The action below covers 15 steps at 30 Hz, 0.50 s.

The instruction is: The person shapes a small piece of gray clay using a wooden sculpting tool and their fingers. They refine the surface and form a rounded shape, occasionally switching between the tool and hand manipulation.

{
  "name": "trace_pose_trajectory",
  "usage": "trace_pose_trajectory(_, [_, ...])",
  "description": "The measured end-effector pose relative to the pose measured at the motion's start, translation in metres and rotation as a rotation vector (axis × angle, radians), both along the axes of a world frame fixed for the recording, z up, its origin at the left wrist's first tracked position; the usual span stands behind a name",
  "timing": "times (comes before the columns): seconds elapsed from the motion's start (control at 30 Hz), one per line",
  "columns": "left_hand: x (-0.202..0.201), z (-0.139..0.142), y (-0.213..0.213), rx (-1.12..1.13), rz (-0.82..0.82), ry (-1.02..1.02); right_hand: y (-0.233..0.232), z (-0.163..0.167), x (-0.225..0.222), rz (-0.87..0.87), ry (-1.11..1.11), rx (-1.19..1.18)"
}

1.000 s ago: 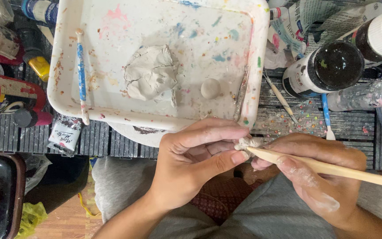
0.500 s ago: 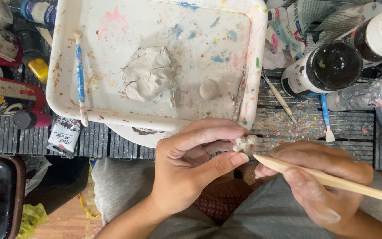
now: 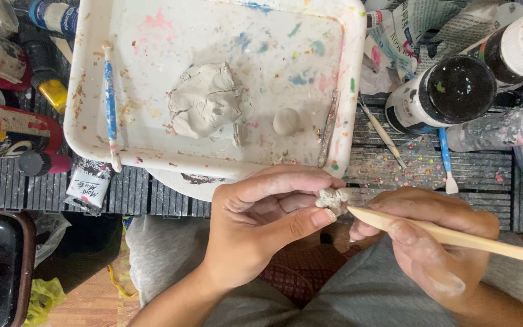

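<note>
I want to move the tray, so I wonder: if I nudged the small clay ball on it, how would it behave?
The small clay ball looks rounded, so it would probably roll across the white tray, though its matte surface may grip a little. It likely dents under pressure, since the clay lump beside it shows creases and folds.

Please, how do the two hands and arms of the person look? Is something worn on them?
Both are bare: no gloves, rings, watch or sleeves in view. The left hand has short, plain nails. The right hand has pale dried smears on its fingers.
</note>
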<state>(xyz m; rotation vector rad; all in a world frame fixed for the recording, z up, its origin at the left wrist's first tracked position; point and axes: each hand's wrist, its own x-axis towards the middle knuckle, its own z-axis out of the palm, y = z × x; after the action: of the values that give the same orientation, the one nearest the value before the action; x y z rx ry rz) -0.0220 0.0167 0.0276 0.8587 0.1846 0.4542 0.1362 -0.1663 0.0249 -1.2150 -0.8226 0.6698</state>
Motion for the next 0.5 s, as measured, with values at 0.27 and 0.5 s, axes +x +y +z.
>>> trace_pose_trajectory(0.27, [-0.0009, 0.0021, -0.0009, 0.144, 0.003, 0.007, -0.0022, 0.0025, -0.0023, -0.003, 0.024, -0.057])
trace_pose_trajectory(0.5, [0.0021, 0.0029, -0.0011, 0.130, 0.008, 0.049, 0.0009, 0.0020, 0.0010, -0.065, 0.090, 0.000])
